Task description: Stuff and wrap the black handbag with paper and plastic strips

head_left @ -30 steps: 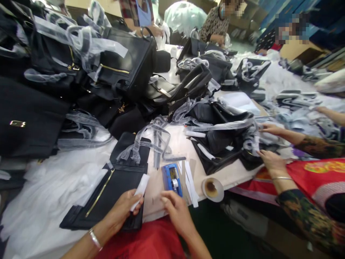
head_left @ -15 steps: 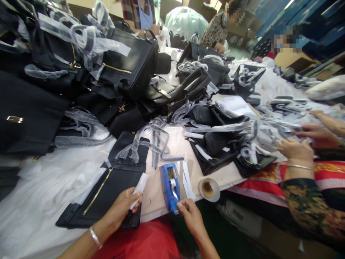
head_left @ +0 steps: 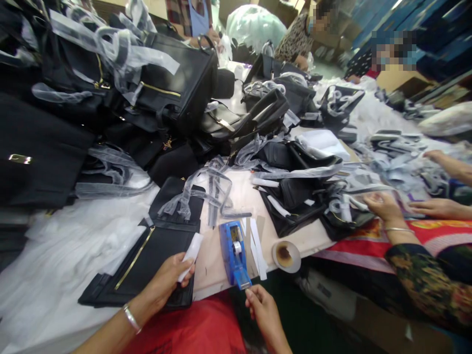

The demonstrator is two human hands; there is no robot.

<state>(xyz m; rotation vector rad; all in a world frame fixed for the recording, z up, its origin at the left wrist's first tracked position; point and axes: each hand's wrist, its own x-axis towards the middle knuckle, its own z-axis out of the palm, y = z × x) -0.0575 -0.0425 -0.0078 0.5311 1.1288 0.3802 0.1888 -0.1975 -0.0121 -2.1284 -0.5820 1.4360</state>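
Right fingers: the thumb and forefinger of the bare right hand [head_left: 262, 307] are closed together in a pinch at the front tip of the blue plastic tape dispenser [head_left: 229, 250]. Whether clear tape lies between them cannot be told.

Change: one second earlier, this hand was loosely curled beside the dispenser; it has since shifted to the tip, at the table edge. Judgement: the work has passed from reaching to drawing off tape.

Left fingers: the bare left hand [head_left: 167, 280] grips a short, flat white strip [head_left: 192, 248], upper end projecting. This hold is unchanged, which suggests the strip is being kept ready.

Beneath the left hand: a flat black bag [head_left: 165, 250] with a slanting gold-toned zipper [head_left: 134, 258] lies on the pale tabletop [head_left: 212, 265].

Right of the dispenser: narrow white and grey strips [head_left: 258, 250], then a round white object with a brown centre [head_left: 286, 256].

Farther right: a co-worker's hand [head_left: 387, 209] has shifted beside another black bag [head_left: 348, 219].
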